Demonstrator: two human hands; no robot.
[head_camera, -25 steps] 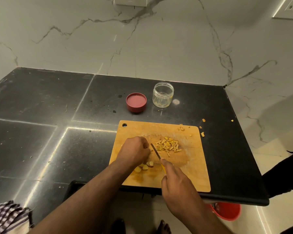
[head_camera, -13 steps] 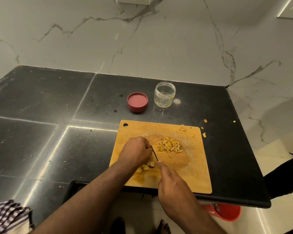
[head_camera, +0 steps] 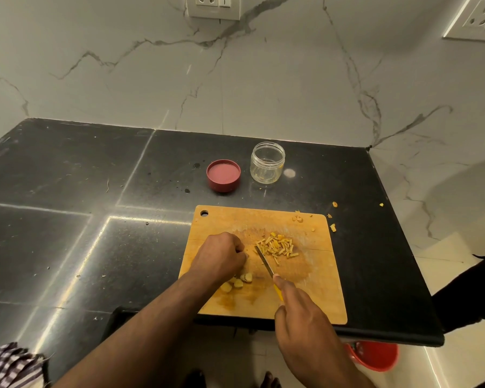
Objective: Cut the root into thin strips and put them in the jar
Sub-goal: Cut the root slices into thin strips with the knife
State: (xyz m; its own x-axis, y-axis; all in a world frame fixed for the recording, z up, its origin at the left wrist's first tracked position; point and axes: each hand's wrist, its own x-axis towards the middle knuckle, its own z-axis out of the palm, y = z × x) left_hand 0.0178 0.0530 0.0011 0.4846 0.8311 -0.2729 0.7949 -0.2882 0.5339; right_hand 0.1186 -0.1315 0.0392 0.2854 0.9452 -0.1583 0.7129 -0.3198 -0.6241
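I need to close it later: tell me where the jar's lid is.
In the head view, the red lid lies on the black counter, just left of the open jar and beyond the cutting board's far-left corner.

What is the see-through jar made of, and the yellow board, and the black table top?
The jar looks like clear plastic, maybe glass: you can see right through it. The cutting board looks like wood or bamboo: tan with faint grain and stains. The countertop looks like polished black stone: glossy, with bright reflections and seams.
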